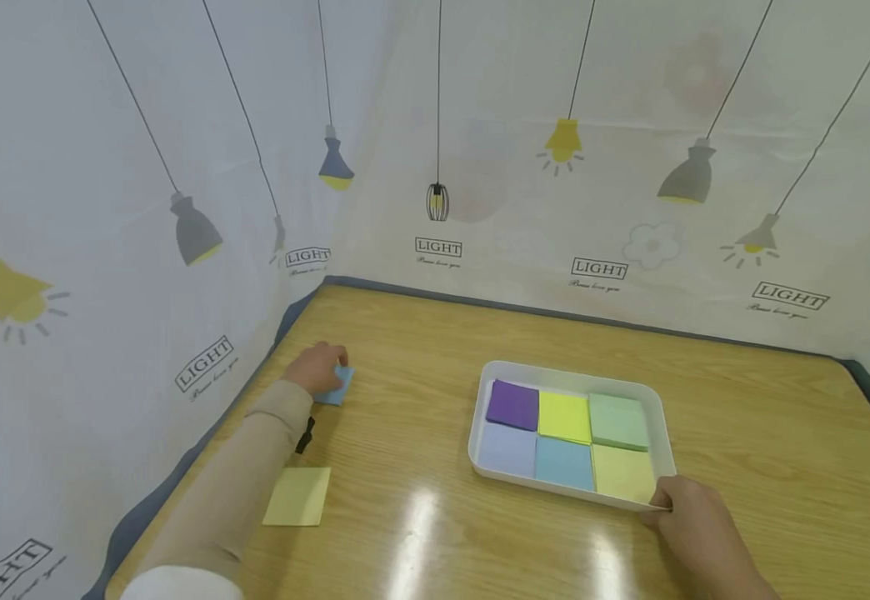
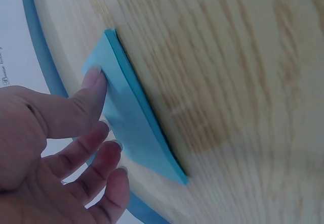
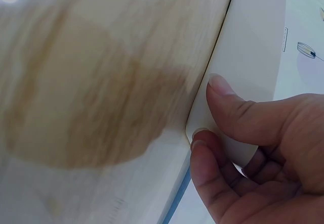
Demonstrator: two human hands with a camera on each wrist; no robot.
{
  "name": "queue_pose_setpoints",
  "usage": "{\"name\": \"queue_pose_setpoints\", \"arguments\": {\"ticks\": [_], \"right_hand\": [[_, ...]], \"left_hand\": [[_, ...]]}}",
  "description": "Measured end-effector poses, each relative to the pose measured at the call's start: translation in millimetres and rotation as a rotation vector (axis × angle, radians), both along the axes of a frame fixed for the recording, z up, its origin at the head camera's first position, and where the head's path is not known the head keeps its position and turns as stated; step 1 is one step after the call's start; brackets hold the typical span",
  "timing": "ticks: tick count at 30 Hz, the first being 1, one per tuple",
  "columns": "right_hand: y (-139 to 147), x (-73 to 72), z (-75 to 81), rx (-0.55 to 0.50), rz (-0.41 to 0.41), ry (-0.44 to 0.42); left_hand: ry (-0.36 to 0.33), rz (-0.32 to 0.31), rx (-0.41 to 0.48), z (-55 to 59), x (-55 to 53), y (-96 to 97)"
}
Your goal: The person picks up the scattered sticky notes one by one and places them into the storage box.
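At the table's left side my left hand (image 1: 318,367) holds a blue sticky note pad (image 1: 336,388) by its edge. The thumb lies on the pad's face in the left wrist view, with three curled fingers beside it and the index finger hidden. My right hand (image 1: 693,521) grips the near right corner of a white tray (image 1: 663,425), thumb and fingers on its wall (image 3: 238,67). Sticky note pads fill the tray in two rows: purple (image 1: 513,405), bright yellow (image 1: 564,417) and pale green (image 1: 618,421) behind; lavender (image 1: 507,449), blue (image 1: 564,463) and pale yellow (image 1: 621,472) in front.
A pale yellow sticky note pad (image 1: 297,497) lies on the wooden table (image 1: 405,375) beside my left forearm. A black piece (image 1: 305,435) hangs by the left wrist. Behind and to the left stands a white curtain (image 1: 510,250) printed with lamps.
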State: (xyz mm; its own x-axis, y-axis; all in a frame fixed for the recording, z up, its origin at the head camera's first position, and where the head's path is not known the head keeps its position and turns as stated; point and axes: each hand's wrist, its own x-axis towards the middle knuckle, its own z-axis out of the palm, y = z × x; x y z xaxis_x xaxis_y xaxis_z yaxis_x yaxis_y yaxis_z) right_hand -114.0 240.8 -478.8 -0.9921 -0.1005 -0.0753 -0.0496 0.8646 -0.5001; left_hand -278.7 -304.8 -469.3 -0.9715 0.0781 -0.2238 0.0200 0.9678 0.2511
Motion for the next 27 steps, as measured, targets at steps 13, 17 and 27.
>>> {"name": "queue_pose_setpoints", "arguments": {"ticks": [13, 17, 27], "right_hand": [[0, 0.0, -3.9, -0.005, -0.017, -0.012], [0, -0.3, -2.1, 0.001, -0.019, -0.006], [1, -0.6, -0.9, -0.002, -0.016, 0.010]], "left_hand": [[0.017, -0.026, -0.090, 0.8, 0.5, 2.2], [0.014, -0.017, -0.106, 4.2, -1.0, 2.4], [-0.019, -0.001, -0.074, 11.9, -4.0, 5.0]]}}
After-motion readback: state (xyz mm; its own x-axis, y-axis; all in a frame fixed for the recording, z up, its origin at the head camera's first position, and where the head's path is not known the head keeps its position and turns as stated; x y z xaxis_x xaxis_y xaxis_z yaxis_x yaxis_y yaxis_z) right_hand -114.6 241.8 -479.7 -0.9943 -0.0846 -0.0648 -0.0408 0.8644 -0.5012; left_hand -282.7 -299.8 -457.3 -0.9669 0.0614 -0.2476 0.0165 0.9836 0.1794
